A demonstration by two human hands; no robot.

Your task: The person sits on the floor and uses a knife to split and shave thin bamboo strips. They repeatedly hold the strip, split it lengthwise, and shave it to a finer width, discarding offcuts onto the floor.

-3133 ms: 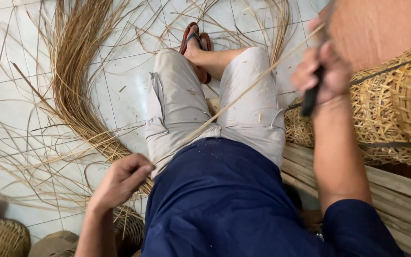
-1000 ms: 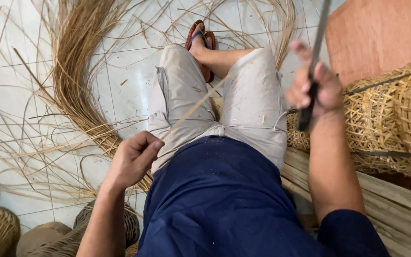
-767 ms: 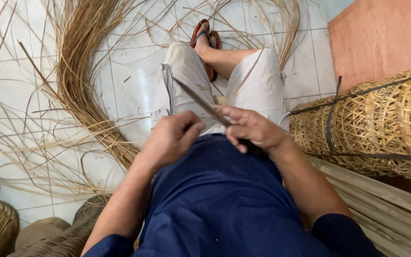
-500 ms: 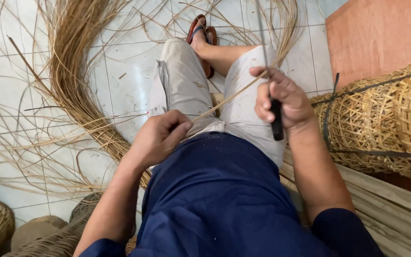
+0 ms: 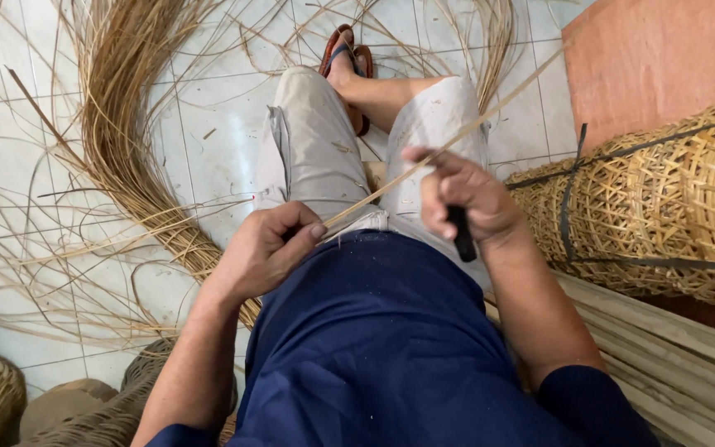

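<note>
White floor tiles (image 5: 208,157) spread under the seated person, strewn with loose straw-coloured cane strands (image 5: 126,124) that fan out beyond the left hand (image 5: 262,248). That hand is closed, thumb and forefinger pinching the near end of a long thin pale cane strip (image 5: 424,161) just above the lap. The strip runs up and away, slanting over the right hand (image 5: 465,199) and on toward the terracotta-coloured board (image 5: 664,66) at the far right. The right hand is curled shut around a dark-handled tool (image 5: 461,236), its forefinger raised against the strip's underside.

I judge the strip light, springy and whippy, stiff along its length yet likely to split or kink if bent sharply; its edges may cut. Pinching close to the working point, as now, seems the surest hold.

Room is tight to the right of the right hand: an open-weave yellow cane basket (image 5: 672,207) lies near, with pale wooden slats (image 5: 664,364) beneath. Leftward and ahead the floor offers more sweep.
</note>
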